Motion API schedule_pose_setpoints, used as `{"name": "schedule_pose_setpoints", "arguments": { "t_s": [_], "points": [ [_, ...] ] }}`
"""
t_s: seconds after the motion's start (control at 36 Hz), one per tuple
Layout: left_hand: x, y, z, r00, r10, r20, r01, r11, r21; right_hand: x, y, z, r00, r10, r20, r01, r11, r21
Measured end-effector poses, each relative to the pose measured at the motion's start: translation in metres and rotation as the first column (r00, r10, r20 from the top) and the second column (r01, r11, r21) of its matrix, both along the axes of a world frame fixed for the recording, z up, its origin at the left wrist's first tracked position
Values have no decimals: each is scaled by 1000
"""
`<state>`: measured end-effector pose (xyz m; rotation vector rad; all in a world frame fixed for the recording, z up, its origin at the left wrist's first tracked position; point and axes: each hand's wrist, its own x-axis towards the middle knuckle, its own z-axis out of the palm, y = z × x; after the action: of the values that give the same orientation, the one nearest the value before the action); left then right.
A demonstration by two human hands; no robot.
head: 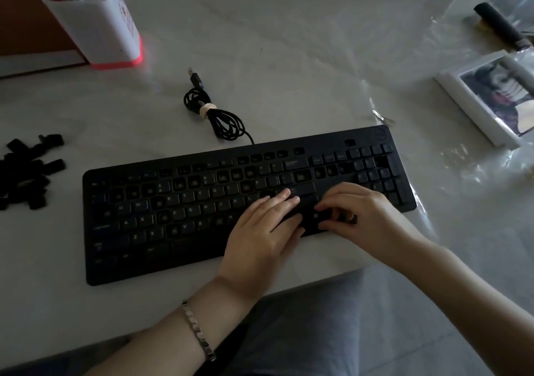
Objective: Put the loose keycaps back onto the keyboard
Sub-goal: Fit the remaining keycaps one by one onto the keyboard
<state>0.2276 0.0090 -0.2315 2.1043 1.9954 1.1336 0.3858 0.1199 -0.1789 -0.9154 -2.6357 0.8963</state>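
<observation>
A black keyboard (179, 211) lies slanted across the white table, with several keys missing and bare sockets showing. A heap of loose black keycaps (27, 170) sits at the left edge. My left hand (263, 228) lies flat on the keyboard's lower right part, its straight fingers pressing on the keys near the right shift. My right hand (358, 214) is beside it, fingers curled, pinching a small black keycap (348, 218) over the arrow-key area.
The keyboard's bundled cable (213, 112) with its USB plug lies behind it. A white pen holder (101, 26) stands at the back left. A framed picture (497, 95), clear plastic sheeting (468, 161) and a dark cylinder (500, 26) are at the right.
</observation>
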Motion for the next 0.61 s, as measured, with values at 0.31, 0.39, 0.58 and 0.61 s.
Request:
{"name": "schedule_pose_setpoints", "arguments": {
  "t_s": [0.31,0.39,0.58,0.61],
  "points": [
    [0,0,-2,999,8,-48,-6,999,39,-2,1,-4,999,35,2,-35,999,15],
    [0,-1,-2,998,5,-57,-3,999,42,-3,2,-4,999,35,14,-36,999,14],
    [0,-1,-3,994,-8,-108,11,999,32,-5,3,-3,1000,-19,9,20,999,-32],
    [0,-1,-3,993,-6,-115,10,999,33,-5,3,-3,1000,-24,5,24,999,-37]
  ]
}}
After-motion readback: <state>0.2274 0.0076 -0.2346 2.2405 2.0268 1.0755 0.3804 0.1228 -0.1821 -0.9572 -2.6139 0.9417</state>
